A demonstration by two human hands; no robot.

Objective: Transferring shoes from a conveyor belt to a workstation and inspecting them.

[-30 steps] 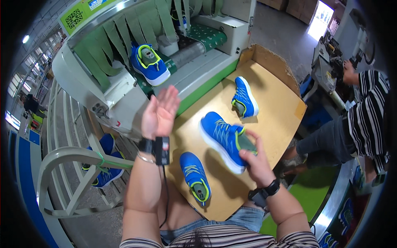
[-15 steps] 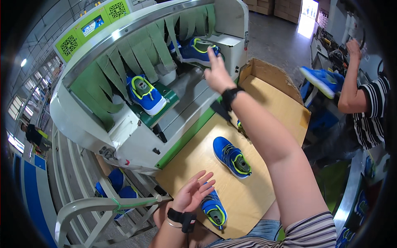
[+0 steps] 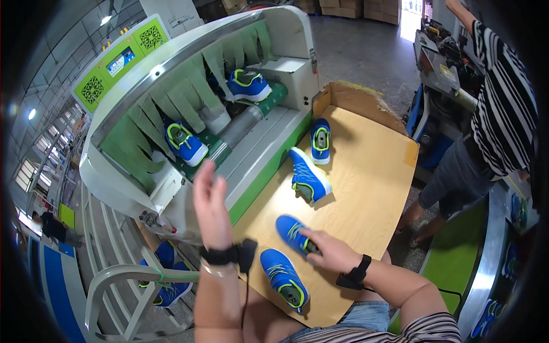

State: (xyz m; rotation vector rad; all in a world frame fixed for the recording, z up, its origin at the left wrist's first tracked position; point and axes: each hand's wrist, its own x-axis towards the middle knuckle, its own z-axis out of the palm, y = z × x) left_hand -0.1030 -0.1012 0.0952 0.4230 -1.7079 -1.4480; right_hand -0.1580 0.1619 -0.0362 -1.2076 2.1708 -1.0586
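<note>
My right hand (image 3: 336, 252) is closed on the heel end of a blue sneaker (image 3: 290, 230) lying on the wooden board (image 3: 366, 200). My left hand (image 3: 210, 206) is raised with fingers stretched, near the front of the machine, holding nothing. Closest to me on the board lies another blue sneaker (image 3: 281, 274) with lime trim. Farther back, one sneaker (image 3: 309, 176) is tipped on its side and one (image 3: 321, 141) stands upright. On the machine's green conveyor sit a left sneaker (image 3: 187, 144) and a right sneaker (image 3: 249, 86), by the hanging strips.
A white machine (image 3: 108, 148) with green fabric strips (image 3: 171, 97) stands ahead. A grey rail rack (image 3: 123, 271) at left holds more sneakers (image 3: 171, 291). To the right, a person in a striped shirt (image 3: 503, 103) stands by other equipment. Cardboard (image 3: 366, 103) edges the board's far end.
My right hand has come back from the machine's far sneaker to one on the board. The left hand has risen toward the machine. The other person's raised shoe is no longer visible.
</note>
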